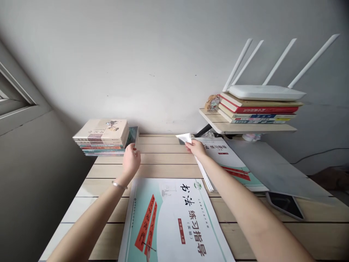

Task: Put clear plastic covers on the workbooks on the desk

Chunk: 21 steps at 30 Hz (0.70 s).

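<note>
My left hand (131,160), a bracelet at its wrist, is closed at the near edge of a dark green book (133,135). That book stands against the right side of a stack of books (99,136) topped by a cream cover. Near the wall, my right hand (196,147) pinches a folded white tissue (184,138). A small dark patch shows just under the tissue; I cannot make out what it is. Between my forearms lies a large calligraphy workbook (174,218), its title turned sideways. Similar workbooks (231,160) lie stacked under my right forearm.
On a raised shelf (245,128) at the right, a white router (267,92) with upright antennas rests on several books (259,109). A small ornament (212,103) sits beside them. A phone (285,205) lies at the right of the slatted table (106,185). A cable (319,156) runs along the wall.
</note>
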Motion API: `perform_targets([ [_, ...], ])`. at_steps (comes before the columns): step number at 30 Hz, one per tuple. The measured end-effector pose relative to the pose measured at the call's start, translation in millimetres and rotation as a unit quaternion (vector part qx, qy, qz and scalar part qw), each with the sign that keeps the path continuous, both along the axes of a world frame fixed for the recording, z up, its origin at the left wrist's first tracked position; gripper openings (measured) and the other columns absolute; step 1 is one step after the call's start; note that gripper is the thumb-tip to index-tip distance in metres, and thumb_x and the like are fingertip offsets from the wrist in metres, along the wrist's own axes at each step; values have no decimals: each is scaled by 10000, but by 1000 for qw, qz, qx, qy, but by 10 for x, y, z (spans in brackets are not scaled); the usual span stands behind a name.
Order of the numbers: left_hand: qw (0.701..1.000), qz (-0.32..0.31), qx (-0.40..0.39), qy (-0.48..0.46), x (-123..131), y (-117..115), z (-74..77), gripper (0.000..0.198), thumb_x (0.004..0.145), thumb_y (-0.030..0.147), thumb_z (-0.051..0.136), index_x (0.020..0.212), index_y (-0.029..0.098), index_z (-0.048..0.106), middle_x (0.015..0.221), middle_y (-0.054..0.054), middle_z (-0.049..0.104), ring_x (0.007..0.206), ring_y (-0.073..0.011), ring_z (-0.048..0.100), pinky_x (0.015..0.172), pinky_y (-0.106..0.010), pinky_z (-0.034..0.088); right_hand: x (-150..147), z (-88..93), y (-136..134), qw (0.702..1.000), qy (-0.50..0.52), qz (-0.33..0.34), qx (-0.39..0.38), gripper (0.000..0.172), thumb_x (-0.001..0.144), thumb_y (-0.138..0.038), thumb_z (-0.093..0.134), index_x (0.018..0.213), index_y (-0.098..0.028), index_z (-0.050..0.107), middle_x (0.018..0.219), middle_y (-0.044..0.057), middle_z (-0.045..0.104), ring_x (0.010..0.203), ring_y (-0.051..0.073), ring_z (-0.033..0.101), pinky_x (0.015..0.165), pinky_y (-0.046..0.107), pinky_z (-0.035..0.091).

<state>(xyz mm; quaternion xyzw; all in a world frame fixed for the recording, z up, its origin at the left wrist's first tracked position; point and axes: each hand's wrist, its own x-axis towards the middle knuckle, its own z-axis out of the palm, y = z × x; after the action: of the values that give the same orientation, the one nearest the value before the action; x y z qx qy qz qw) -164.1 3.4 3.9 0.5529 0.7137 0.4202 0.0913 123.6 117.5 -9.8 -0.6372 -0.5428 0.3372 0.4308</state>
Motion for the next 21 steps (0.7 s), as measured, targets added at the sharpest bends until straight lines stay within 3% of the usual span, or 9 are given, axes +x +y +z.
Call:
perform_targets([
  [2,985,-115,56,117,50,-280,-46,274,869,197,442,1105,170,578,1041,-125,604,975,-240,602,868,-391,480,34,7,-40,999,-25,-12,16,258,689,-289,702,900,-150,652,953,97,708,810,205,667,771,339,530],
  [4,941,-276,51,189,76,-594,-115,232,904,231,427,995,218,640,1098,-108,614,1033,-228,597,904,-388,483,99,41,-184,998,-47,-8,49,324,689,-275,697,988,-165,642,1106,103,665,924,205,642,862,354,503],
  [5,916,-334,36,219,78,-738,-155,240,912,248,433,1014,231,650,1190,-106,598,1114,-235,568,938,-396,472,139,63,-302,996,-57,13,69,329,697,-286,690,1002,-174,640,1138,102,648,950,204,631,871,354,500],
  [7,881,-387,4,271,63,-960,-240,288,906,316,476,1146,259,625,1371,-89,511,1292,-276,438,1045,-466,390,233,106,-628,986,-71,102,107,288,728,-341,665,973,-190,652,1112,97,647,961,206,622,839,346,516],
  [10,863,-386,-52,322,16,-1084,-355,489,895,452,486,1357,290,483,1512,-78,351,1401,-340,258,1107,-591,229,376,164,-1277,952,-84,280,92,240,795,-415,606,897,-210,679,1052,83,668,957,203,631,832,344,526],
  [12,867,-361,-70,335,-7,-1063,-415,590,898,522,443,1436,289,373,1540,-88,287,1419,-366,187,1098,-640,163,452,196,-1732,926,-126,350,61,260,832,-425,588,953,-221,694,1079,90,671,1011,206,621,917,371,494],
  [15,877,-331,-74,342,-4,-982,-469,644,894,571,409,1471,311,286,1557,-83,238,1428,-373,141,1093,-656,107,525,214,-2298,882,-187,433,-3,375,792,-459,653,1114,-267,681,1299,92,583,1250,253,489,1072,430,375],
  [18,884,-316,-87,333,24,-910,-485,649,890,587,405,1469,321,283,1557,-85,239,1426,-373,148,1087,-657,117,565,180,-2622,842,-228,485,-66,570,699,-431,751,1242,-328,614,1449,60,451,1388,297,303,1146,483,252],
  [21,896,-308,-95,305,31,-858,-483,582,915,543,393,1449,319,337,1541,-93,284,1420,-349,194,1087,-636,160,589,116,-2719,830,-249,494,-73,594,710,-345,747,1280,-353,578,1477,36,408,1409,300,254,1171,508,174],
])
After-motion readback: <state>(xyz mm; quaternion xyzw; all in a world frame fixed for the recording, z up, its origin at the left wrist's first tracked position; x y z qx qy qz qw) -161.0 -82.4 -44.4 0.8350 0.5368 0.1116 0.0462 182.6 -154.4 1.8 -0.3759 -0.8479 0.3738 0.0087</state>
